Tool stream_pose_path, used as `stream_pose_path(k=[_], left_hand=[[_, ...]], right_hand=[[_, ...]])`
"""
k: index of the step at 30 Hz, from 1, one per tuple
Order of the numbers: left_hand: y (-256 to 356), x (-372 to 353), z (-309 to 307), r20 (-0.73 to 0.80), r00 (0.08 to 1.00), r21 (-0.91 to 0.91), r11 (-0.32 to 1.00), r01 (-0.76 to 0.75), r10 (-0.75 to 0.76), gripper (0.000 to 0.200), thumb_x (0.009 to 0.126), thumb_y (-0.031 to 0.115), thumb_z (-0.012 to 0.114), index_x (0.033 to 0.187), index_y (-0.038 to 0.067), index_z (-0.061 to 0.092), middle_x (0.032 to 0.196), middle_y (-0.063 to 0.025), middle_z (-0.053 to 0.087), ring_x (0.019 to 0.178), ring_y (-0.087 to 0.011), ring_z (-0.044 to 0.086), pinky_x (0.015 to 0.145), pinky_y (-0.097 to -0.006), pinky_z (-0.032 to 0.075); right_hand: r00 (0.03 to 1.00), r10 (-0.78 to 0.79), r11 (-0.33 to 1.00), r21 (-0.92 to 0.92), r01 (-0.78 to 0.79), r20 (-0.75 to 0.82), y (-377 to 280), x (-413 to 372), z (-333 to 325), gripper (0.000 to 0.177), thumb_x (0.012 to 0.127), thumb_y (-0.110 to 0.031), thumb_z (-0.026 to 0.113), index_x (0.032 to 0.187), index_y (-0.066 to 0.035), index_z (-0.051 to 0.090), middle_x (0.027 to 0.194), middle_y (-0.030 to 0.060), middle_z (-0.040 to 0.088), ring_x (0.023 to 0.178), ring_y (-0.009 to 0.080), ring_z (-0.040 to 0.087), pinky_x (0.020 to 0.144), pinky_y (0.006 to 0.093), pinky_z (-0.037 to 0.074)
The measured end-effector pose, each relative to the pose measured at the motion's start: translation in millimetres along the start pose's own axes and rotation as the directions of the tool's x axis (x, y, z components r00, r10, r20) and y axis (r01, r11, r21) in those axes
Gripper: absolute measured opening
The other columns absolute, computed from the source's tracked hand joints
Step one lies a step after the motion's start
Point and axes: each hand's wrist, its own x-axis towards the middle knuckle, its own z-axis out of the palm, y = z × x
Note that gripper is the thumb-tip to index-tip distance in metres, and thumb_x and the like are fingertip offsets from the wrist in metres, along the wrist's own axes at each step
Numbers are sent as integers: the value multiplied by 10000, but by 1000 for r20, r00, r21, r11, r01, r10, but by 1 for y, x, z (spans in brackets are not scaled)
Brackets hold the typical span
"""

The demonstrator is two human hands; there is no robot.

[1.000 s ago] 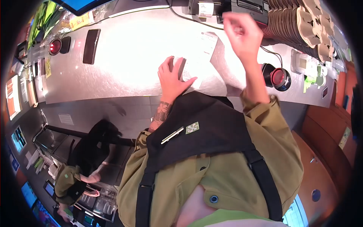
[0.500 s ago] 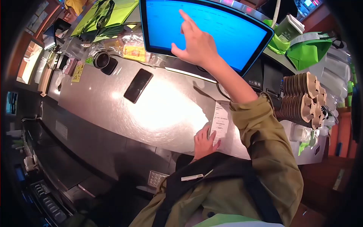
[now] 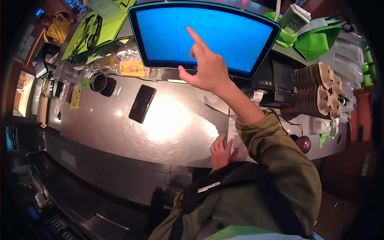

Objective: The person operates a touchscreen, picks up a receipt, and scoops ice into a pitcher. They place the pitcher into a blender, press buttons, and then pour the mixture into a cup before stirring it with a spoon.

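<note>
My right hand is raised over the blue touchscreen, index finger stretched out and its tip over the left-middle part of the display. The thumb stands apart and the other fingers are loosely bent, with nothing in them. Down at the front edge of the metal counter, my left hand rests with fingers spread beside a printed paper receipt. Its fingertips are right at the paper's lower end. My right sleeve covers part of that paper.
A black phone lies on the counter, left of centre. Behind it stands a round black device. At right are stacked cardboard cup carriers, a black printer and a green bag. A person in yellow is far left.
My right fingertip has moved lower on the screen. My left hand stays by the receipt. The view has shifted, bringing the person in yellow and a red-lit round device at right into clearer sight.
</note>
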Motion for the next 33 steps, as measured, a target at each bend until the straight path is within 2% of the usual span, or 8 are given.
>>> stream_pose_path(k=[6, 10, 11, 12, 14, 16, 25, 33], left_hand=[[-2, -2, 2, -15, 1000, -7, 1000, -1, 0, 418, 716, 343, 700, 1068, 144, 593, 1234, -141, 481, 1115, -340, 457, 894, -457, 359], [-5, -12, 8, 85, 996, 88, 996, 34, -42, 453, 834, 309, 562, 1259, 157, 518, 1276, -106, 470, 1138, -315, 459, 910, -453, 353], [-11, -16, 18, 6, 999, 25, 999, 34, -34, 471, 845, 324, 543, 1298, 209, 483, 1281, -92, 468, 1129, -292, 472, 893, -439, 371], [-26, -24, 45, -25, 998, 306, 951, -42, 52, 447, 831, 374, 565, 1249, 218, 529, 1276, -92, 471, 1121, -281, 476, 882, -428, 386], [-22, -16, 34, -121, 989, 180, 981, -67, 90, 462, 779, 458, 630, 1135, 165, 600, 1253, -101, 477, 1111, -274, 473, 873, -424, 390], [-7, -9, 2, -62, 997, 38, 998, -44, 46, 469, 771, 444, 647, 1130, 146, 594, 1249, -109, 472, 1118, -280, 462, 890, -421, 375], [-1, -9, -5, -19, 1000, -14, 1000, 4, -4, 464, 749, 399, 691, 1117, 128, 607, 1241, -127, 464, 1145, -302, 430, 940, -444, 335], [7, -7, -3, -20, 1000, -33, 999, 6, -6, 438, 719, 333, 728, 1107, 159, 621, 1243, -132, 470, 1131, -322, 432, 940, -454, 332]], right_hand=[[992, 97, 995, 1, -97, 75, 6, -24, 3, 347, 689, -255, 701, 767, -59, 426, 1386, 149, 438, 471, 181, 516, 441, 277, 425], [963, 182, 983, -68, -172, 198, 15, -46, 5, 351, 694, -252, 683, 828, -44, 433, 1453, 125, 333, 578, 296, 566, 483, 357, 441], [965, 178, 984, -63, -168, 192, 16, -52, 8, 348, 685, -241, 687, 829, -46, 438, 1451, 129, 338, 585, 287, 565, 492, 351, 445], [965, 181, 983, -24, -179, 192, 14, -55, 8, 339, 681, -231, 688, 820, -51, 437, 1430, 155, 366, 584, 282, 559, 497, 338, 443], [962, 187, 981, 16, -194, 197, 12, -62, 9, 331, 685, -203, 687, 782, -51, 409, 1393, 208, 403, 564, 280, 556, 497, 326, 436], [944, 230, 967, 53, -249, 235, 1, -67, 2, 332, 681, -183, 688, 769, -49, 397, 1400, 203, 399, 532, 254, 549, 494, 321, 433], [945, 274, 937, 170, -304, 180, 7, -115, -53, 280, 700, -133, 683, 753, -45, 421, 1362, 187, 454, 419, 145, 537, 440, 261, 427], [929, 353, 929, 81, -362, 108, 39, -121, -95, 270, 716, -168, 677, 753, -44, 440, 1342, 157, 478, 495, 223, 529, 505, 323, 446]])
